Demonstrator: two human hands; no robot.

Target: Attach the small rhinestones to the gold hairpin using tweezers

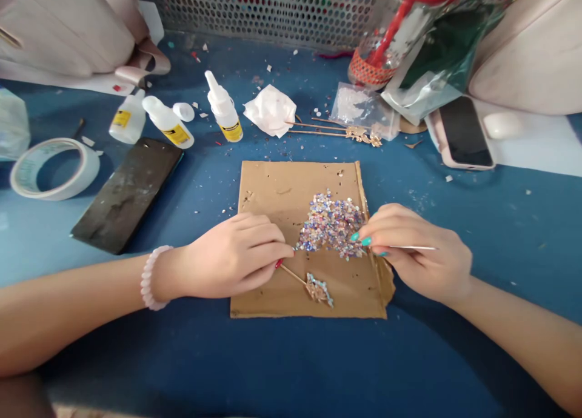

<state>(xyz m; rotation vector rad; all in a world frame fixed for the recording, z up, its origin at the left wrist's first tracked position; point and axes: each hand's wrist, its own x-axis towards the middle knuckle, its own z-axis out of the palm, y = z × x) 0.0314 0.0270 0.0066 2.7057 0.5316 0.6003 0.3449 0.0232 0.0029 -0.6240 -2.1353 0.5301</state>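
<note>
My left hand (236, 254), with a pale beaded bracelet (152, 278) at the wrist, pinches the thin stem of a gold hairpin (321, 289). Its decorated end, set with pale blue stones, points right over a piece of cardboard (268, 191). In my right hand (418, 251) is a thin pale stick (416, 247), gripped between the fingertips. Those fingertips are at the right edge of a pile of small multicoloured rhinestones (330, 221) on the cardboard. The stick's working tip is hidden by the fingers.
Behind the cardboard stand glue bottles (225, 106), beside a crumpled tissue (271, 109) and more gold hairpins (359, 134). A dark phone (130, 194) and a tape roll (54, 168) lie left. A pink-cased phone (466, 130) lies right, near a clear jar (375, 48).
</note>
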